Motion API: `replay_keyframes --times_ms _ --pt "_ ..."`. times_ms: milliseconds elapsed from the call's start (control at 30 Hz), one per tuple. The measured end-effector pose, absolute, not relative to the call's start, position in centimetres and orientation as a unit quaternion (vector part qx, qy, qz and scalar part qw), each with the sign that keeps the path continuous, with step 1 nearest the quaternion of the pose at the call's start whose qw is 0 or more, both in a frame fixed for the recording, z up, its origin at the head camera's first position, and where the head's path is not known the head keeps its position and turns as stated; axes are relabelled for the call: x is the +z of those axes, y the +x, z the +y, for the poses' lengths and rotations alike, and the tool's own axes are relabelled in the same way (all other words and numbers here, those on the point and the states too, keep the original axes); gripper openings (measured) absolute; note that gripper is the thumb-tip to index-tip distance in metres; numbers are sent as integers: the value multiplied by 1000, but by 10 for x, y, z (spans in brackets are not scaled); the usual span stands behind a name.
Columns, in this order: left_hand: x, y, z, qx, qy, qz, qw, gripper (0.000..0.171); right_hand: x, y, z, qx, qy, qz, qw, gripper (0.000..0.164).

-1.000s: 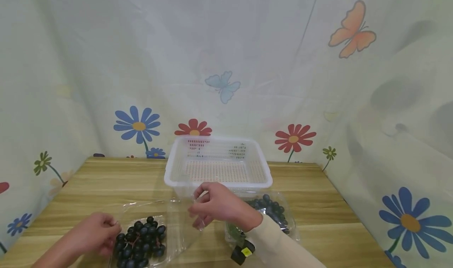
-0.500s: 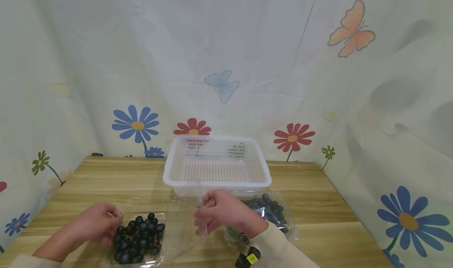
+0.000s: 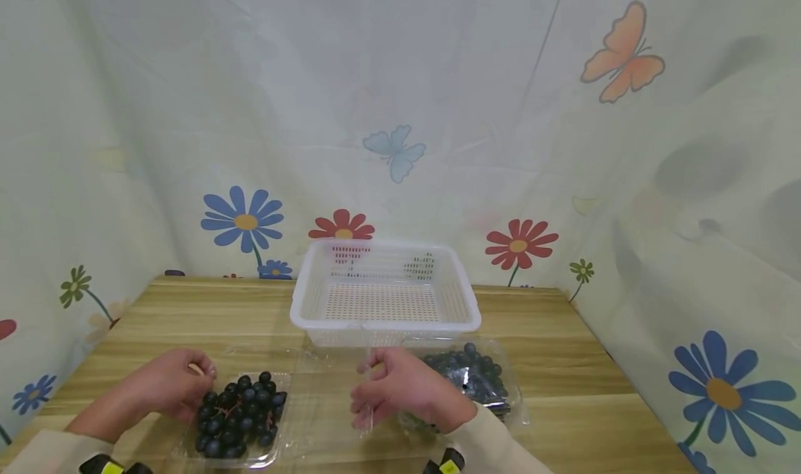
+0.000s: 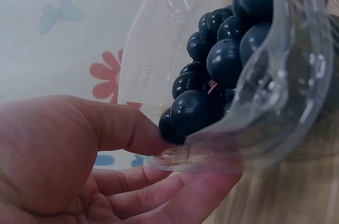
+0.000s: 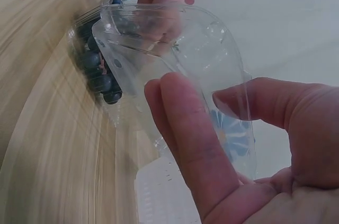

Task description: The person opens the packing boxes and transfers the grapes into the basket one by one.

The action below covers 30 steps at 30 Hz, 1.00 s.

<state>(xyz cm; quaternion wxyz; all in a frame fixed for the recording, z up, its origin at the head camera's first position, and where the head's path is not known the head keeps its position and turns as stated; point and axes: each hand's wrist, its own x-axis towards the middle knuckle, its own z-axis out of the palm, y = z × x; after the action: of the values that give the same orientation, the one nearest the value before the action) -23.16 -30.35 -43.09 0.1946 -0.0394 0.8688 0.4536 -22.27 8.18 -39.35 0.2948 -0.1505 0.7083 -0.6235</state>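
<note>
A clear plastic clamshell box [image 3: 283,429] with its lid raised holds a bunch of dark grapes [image 3: 240,415]. At the box's left side, my left hand [image 3: 172,383] pinches the rim; in the left wrist view the thumb [image 4: 124,128] lies over the edge and fingers reach below, beside the grapes [image 4: 222,62]. My right hand [image 3: 403,390] holds the edge of the see-through lid [image 3: 328,390] out to the right. In the right wrist view the thumb [image 5: 259,99] and two fingers lie on either side of the lid [image 5: 206,38].
Behind the hands stands a white perforated plastic basket [image 3: 384,321]. A second clear box of dark grapes [image 3: 472,377] sits on the right, partly covered by my right hand and forearm. The wooden table [image 3: 563,363] backs onto a flowered curtain [image 3: 438,112].
My right hand has drawn the lid further right and a little toward me. My left hand has shifted slightly away from me, still at the box's rim.
</note>
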Motion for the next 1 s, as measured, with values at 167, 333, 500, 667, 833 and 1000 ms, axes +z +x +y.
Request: replay_keyframes --times_ms 167,333,500,667,833,1000 --pt "-427 -233 -305 451 -46 868 203 16 -394 -222 80 -614 -145 718 293 37" --pt "-424 -234 -306 443 -50 869 214 15 -395 -220 80 -597 -135 733 295 43" --pt "-423 -237 -307 438 -54 869 222 16 -396 -220 81 -598 -131 736 289 45" --pt "-423 -237 -306 433 -56 872 221 18 -391 -219 82 -592 -123 742 289 49" --pt "-423 -237 -307 424 -54 878 216 17 -385 -218 85 -576 -116 761 276 65" --pt "-424 -238 -308 420 -51 880 215 17 -382 -219 88 -558 -110 781 257 73"
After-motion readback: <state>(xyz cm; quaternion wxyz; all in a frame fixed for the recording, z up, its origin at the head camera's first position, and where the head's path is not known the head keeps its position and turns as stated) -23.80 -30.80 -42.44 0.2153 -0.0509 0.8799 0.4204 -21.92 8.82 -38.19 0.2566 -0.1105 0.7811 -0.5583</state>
